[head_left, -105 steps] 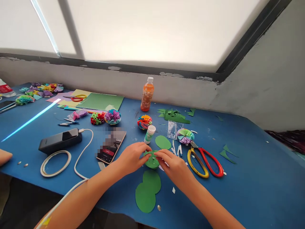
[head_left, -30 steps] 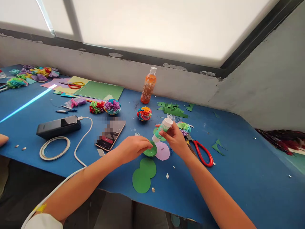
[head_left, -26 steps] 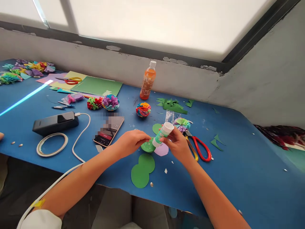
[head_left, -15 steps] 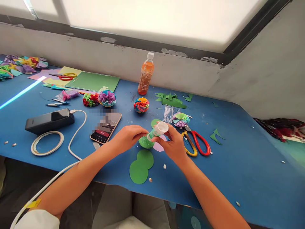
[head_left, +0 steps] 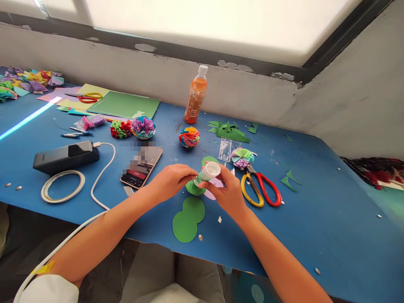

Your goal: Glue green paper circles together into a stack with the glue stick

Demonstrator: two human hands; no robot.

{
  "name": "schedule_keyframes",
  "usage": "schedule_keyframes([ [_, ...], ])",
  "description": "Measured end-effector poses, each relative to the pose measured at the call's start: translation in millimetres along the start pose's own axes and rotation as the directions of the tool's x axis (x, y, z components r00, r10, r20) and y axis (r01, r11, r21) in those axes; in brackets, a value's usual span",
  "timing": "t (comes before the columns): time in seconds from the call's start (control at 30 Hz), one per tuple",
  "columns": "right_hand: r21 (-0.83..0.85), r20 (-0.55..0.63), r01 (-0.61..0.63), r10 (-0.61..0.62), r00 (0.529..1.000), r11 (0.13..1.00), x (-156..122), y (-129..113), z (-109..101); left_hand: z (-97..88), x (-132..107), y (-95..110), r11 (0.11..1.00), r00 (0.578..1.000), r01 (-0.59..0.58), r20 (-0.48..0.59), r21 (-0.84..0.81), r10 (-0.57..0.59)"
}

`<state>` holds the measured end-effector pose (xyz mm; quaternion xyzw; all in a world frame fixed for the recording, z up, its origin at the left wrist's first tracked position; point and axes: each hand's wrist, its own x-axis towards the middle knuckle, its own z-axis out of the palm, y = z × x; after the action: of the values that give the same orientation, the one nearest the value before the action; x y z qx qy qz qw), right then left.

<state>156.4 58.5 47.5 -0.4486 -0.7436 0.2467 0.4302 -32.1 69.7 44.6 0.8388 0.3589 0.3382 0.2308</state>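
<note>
Glue stick [head_left: 208,171] is gripped, tilted, between the thumb and fingers of the right hand [head_left: 227,190], its lower end placed over a green paper piece [head_left: 194,189] on the blue table [head_left: 315,227]. Fingers of the left hand [head_left: 173,180] are bent beside that end, but what, if anything, is pinched by them cannot be told. Joined green discs [head_left: 188,219] are laid nearer the table's edge, large scissors [head_left: 277,193] to the right

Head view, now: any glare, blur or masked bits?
Head view, top: window panel washed out near white; head view, left: bright streak across the blue table; head view, middle: phone partly pixelated; head view, centre: right hand and white-and-green tube fairly sharp.
</note>
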Motion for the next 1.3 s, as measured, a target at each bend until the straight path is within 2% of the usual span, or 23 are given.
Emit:
schedule_keyframes([
  [0.23, -0.051, 0.015, 0.043, -0.042, 0.999, 0.998, -0.4, 1.0, 0.1, 0.3, 0.2, -0.4, 1.000, 1.000, 0.023, 0.013, 0.011, -0.023],
  [0.4, -0.083, 0.023, 0.015, -0.013, 1.000, 0.996, -0.7, 0.3, -2.6, 0.4, 0.1, -1.5, 0.999, 0.999, 0.042, 0.012, 0.013, -0.042],
  [0.63, 0.025, -0.027, -0.021, 0.022, 0.999, 0.999, -1.9, 1.5, -3.1, 0.1, -0.2, -1.1, 0.999, 0.999, 0.038, 0.013, -0.006, -0.038],
  [0.77, 0.002, 0.010, -0.007, 0.007, 1.000, 1.000, -2.8, 2.1, -0.7, 0.5, -0.6, -1.0, 1.000, 1.000, 0.024, 0.006, -0.009, -0.024],
  [1.3, -0.028, 0.028, 0.021, -0.021, 0.999, 0.999, -2.7, 2.5, -1.2, 0.9, -1.3, -2.9, 0.997, 1.000, -0.011, -0.001, 0.071, 0.011],
])
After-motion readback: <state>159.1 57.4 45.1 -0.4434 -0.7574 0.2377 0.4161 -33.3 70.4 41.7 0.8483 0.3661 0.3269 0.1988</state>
